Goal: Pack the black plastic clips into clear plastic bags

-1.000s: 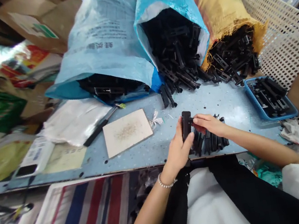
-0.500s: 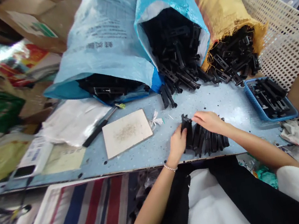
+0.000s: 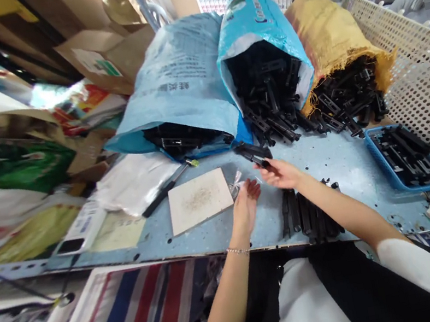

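Observation:
My right hand pinches the near end of a long, narrow black plastic part, beside another black part lying by the mouth of the middle blue sack. My left hand is held just above the table, palm turned inward and fingers apart, with nothing in it. Close to its fingertips is a small clear plastic bag. Under my right forearm a row of similar black parts lies side by side at the table's near edge, partly hidden by the arm.
A stained white board and a black-handled tool lie to the left. Behind are a pale blue sack and a yellow sack, both spilling black parts. A blue basket of parts stands at right against a perforated panel.
My left hand has let go of the row of black parts and moved left. My right hand has moved forward and left, taking hold of a black part by the sacks. The view has shifted.

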`<state>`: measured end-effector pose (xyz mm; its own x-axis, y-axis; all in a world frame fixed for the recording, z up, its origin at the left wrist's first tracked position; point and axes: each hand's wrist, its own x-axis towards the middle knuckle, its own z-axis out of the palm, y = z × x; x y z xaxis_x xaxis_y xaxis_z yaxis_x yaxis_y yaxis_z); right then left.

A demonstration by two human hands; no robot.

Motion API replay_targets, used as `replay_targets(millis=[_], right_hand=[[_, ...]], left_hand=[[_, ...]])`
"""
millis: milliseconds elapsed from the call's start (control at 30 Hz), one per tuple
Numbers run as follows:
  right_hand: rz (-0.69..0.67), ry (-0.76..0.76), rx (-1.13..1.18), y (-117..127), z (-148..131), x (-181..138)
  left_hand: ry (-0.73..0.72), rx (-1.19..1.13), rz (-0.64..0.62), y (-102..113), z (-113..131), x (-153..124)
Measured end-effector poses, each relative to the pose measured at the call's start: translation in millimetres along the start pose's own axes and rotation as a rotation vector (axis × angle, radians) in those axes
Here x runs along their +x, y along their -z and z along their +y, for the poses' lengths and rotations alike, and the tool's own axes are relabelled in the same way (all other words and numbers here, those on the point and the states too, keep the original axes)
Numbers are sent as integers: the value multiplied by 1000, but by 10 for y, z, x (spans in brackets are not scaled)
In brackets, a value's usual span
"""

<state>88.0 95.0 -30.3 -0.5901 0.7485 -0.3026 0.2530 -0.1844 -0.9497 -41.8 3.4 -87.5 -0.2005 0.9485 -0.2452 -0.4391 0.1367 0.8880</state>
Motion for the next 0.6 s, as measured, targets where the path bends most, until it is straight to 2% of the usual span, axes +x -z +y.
replay_targets(millis=[67, 100, 133, 200, 233, 267, 367, 400, 433, 500, 600], right_hand=[[-224, 43, 408, -164, 132, -395], [-296, 2, 490, -237, 191, -597], [-359, -60, 505, -288, 234, -785], [-460, -179, 360, -295, 243, -1087], [-422, -191, 217, -249, 205, -1189], [-317, -158, 41, -178, 141, -1257], [199, 168, -546, 82, -128, -1290], [308, 290, -717, 153, -213, -1262], [349, 391, -860, 209, -284, -1225], [285, 515, -1046, 276, -372, -1145], [153, 514, -1044, 285, -384, -1066]], left_hand=[[18, -111, -134, -133, 222, -22], [-1, -114, -176, -211, 320, -65], [-28, -104, -189, -283, 406, -124], [-69, -81, -187, -383, 538, -271], [-72, -66, -191, -408, 583, -348], [-62, -44, -204, -420, 616, -421], [8, 70, -274, -432, 659, -606], [33, 111, -295, -440, 662, -653], [53, 144, -314, -452, 663, -692], [75, 203, -343, -474, 660, -746], [81, 277, -355, -472, 649, -755]])
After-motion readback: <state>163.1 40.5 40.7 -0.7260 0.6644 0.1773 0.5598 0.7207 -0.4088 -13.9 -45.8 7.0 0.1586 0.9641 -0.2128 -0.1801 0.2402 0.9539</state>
